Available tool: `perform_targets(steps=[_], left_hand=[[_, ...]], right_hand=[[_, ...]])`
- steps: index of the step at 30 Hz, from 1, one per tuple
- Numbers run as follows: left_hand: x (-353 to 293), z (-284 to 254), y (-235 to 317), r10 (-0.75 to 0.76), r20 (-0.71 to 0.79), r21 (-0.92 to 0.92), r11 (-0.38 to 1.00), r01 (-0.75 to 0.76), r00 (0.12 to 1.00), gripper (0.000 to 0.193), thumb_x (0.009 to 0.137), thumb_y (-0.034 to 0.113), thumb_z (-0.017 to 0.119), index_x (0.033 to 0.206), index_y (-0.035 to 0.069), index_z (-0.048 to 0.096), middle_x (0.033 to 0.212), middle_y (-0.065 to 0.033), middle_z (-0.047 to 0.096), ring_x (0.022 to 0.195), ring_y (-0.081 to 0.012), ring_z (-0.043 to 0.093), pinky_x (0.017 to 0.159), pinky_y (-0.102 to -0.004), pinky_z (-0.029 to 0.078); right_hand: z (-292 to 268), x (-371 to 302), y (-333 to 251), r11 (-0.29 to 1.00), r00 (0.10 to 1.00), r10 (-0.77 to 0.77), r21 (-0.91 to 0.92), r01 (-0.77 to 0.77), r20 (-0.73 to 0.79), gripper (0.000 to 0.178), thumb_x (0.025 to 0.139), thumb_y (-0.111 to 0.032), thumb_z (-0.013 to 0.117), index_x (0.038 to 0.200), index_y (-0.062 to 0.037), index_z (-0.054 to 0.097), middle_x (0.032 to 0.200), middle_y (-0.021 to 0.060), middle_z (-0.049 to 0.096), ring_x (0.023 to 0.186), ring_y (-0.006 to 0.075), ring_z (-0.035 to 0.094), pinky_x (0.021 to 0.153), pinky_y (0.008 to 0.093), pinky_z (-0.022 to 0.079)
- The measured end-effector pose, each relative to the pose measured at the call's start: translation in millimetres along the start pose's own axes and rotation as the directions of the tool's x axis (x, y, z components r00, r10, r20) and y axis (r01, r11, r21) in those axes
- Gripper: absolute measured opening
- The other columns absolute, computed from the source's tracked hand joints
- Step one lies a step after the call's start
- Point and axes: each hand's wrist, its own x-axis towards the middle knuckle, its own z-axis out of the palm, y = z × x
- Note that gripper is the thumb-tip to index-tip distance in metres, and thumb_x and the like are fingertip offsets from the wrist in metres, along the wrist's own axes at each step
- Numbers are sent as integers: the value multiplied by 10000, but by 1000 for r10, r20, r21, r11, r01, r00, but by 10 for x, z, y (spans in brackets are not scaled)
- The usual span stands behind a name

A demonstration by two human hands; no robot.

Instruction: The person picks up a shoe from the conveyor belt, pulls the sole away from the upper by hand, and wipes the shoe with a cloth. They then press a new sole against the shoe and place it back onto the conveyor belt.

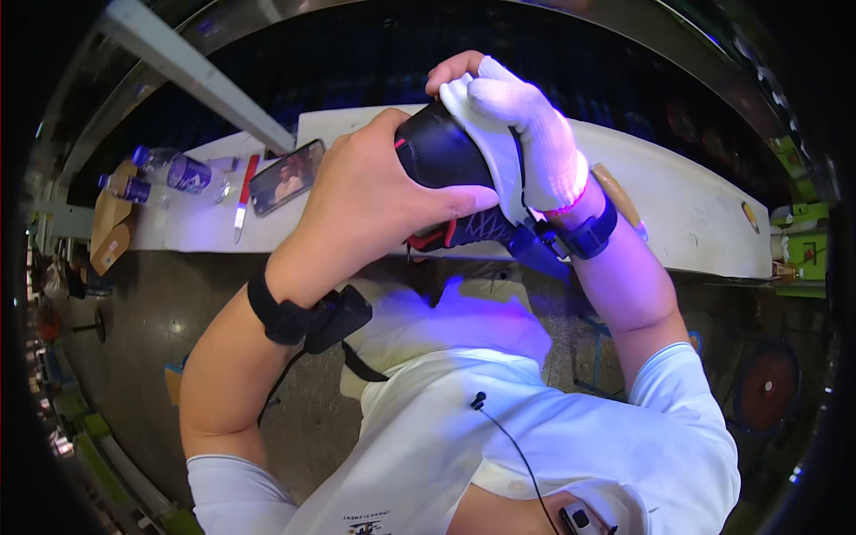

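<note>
A black shoe [443,147] with red trim and lacing is held up above the white table, tilted on its side. A white sole [493,143] runs along its right side. My bare left hand [379,178] is closed round the black upper, its thumb stretched across the lower part toward the sole. My right hand [532,125], in a white glove with bare fingertips, wraps over the sole from the right and presses against it near the upper end. Part of the shoe is hidden behind my hands.
On the white table [713,214] lie a phone [287,177], a red-handled knife [246,198] and clear bottles [183,171] to the left. A tan piece [618,198] lies behind my right wrist. A grey post [201,76] stands at the table's far left.
</note>
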Motion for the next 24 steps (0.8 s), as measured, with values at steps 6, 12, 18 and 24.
perform_targets(steps=[6, 12, 18, 24], left_hand=[[280, 258, 489, 127, 63, 255, 957, -139, 990, 773, 625, 498, 996, 1111, -13, 678, 910, -172, 763, 818, -291, 785, 753, -377, 611], [123, 563, 727, 385, 211, 400, 805, -439, 899, 861, 648, 604, 952, 1137, -17, 611, 803, -156, 717, 682, -341, 744, 625, -421, 595], [-187, 777, 805, 629, 264, 338, 650, -681, 731, 622, 753, 467, 868, 1035, -16, 595, 749, -77, 612, 540, -194, 623, 498, -329, 531], [-250, 175, 564, 625, 584, 311, 417, -854, 518, 607, 732, 423, 868, 1124, -4, 688, 988, -126, 669, 844, -247, 692, 678, -366, 596]], right_hand=[[-343, -346, -186, 996, 988, -58, 59, 67, -145, 611, 845, -448, 703, 1245, -1, 585, 1282, 93, 527, 1184, 181, 583, 1042, 321, 487], [-573, -782, -114, 956, 951, -292, -17, 292, -97, 730, 809, -590, 654, 1232, 1, 590, 1179, 137, 519, 1086, 226, 509, 958, 340, 394], [-617, -1427, -259, 792, 935, -334, -501, 349, 124, 746, 959, -480, 622, 1502, 17, 499, 1510, 212, 551, 1392, 369, 568, 1157, 482, 445], [-21, -1840, -13, 673, 919, -377, -648, 357, 115, 841, 893, -412, 772, 1533, 38, 463, 1571, 255, 512, 1484, 434, 487, 1205, 513, 410]])
